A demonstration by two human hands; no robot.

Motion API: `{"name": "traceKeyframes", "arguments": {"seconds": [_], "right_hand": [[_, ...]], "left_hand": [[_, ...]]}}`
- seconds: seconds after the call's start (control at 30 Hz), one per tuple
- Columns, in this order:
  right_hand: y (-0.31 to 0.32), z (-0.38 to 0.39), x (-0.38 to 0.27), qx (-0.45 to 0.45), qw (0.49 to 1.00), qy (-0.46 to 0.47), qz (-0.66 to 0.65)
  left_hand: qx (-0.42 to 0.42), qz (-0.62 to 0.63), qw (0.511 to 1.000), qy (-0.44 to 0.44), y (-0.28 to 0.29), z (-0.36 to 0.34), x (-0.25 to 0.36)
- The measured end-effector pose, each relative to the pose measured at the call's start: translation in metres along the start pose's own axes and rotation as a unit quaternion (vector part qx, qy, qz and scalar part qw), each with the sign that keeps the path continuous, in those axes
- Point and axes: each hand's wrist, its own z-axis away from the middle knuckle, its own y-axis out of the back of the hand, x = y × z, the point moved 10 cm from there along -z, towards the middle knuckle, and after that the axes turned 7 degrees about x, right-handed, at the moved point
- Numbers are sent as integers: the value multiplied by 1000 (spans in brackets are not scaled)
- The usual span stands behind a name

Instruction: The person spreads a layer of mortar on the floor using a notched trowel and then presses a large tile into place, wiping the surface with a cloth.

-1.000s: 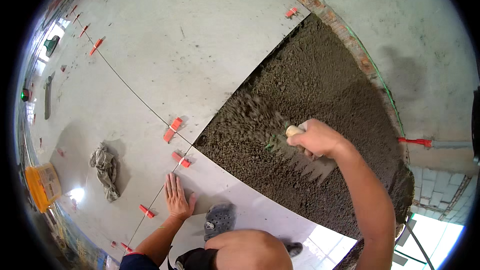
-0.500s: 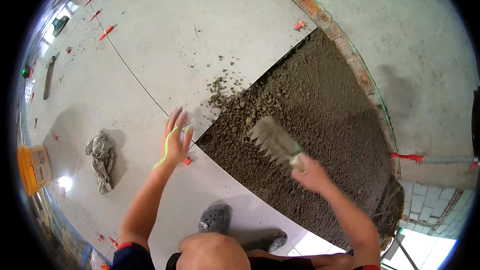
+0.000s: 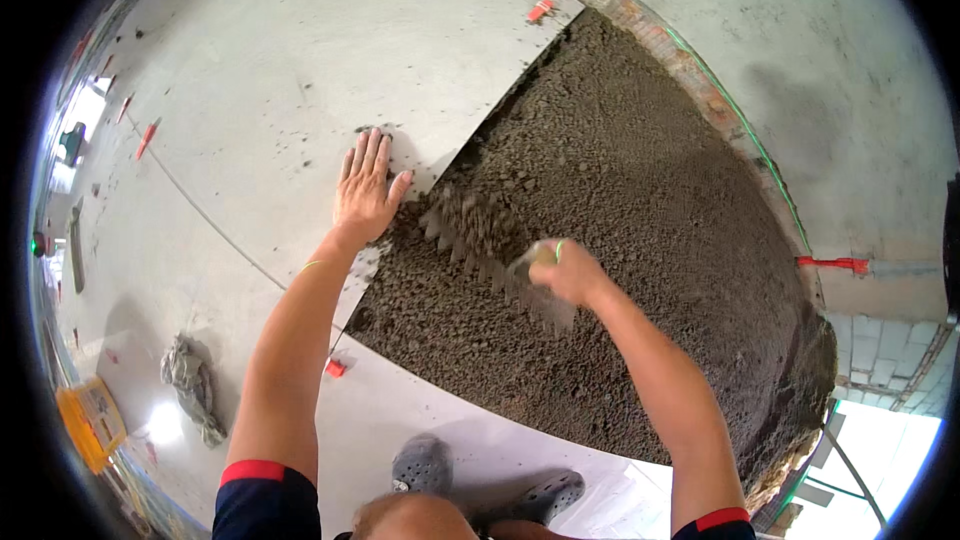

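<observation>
My right hand [image 3: 572, 272] is wrapped round the grip of a notched trowel [image 3: 475, 262]. The trowel's toothed edge reaches into the bed of dark, crumbly mortar [image 3: 640, 230], with loose mortar along the blade. My left hand [image 3: 366, 192] lies with fingers stretched out over the large pale floor tile [image 3: 270, 70], beside the tile's edge. Mortar crumbs are at its fingertips and beside its thumb. Nothing is held in it.
Red tile levelling wedges [image 3: 541, 11] stand along the tile joints. A crumpled grey rag [image 3: 192, 387] and a yellow bucket [image 3: 92, 423] are at the left. A brick strip and a grey wall [image 3: 830, 60] border the mortar. My grey clogs [image 3: 422, 463] are near the lower edge.
My left hand has moved forward and come down flat by the crumbs at the tile edge. The trowel has swung left and its blade has turned, and fewer crumbs lie on the tile.
</observation>
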Motion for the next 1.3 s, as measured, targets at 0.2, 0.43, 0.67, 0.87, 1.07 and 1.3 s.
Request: {"name": "traceKeyframes", "arguments": {"seconds": [0.2, 0.43, 0.67, 0.87, 1.07, 1.3], "right_hand": [[1, 10, -26, -40, 977, 169, 119], [-40, 89, -17, -5, 875, 383, 297], [62, -40, -9, 112, 918, 222, 310], [161, -112, -9, 270, 902, 199, 270], [175, -157, 64, 203, 959, -107, -164], [62, -96, 10, 57, 991, -30, -121]], "left_hand": [[-6, 1, 999, -34, -11, -28, 18], [-5, 15, 999, -51, -10, -35, 27], [-24, 17, 999, -35, -11, -33, 20], [-23, -8, 999, -43, -8, -37, 26], [-19, -38, 998, -48, -9, -37, 29], [17, 31, 999, -33, -11, -41, 18]]}}
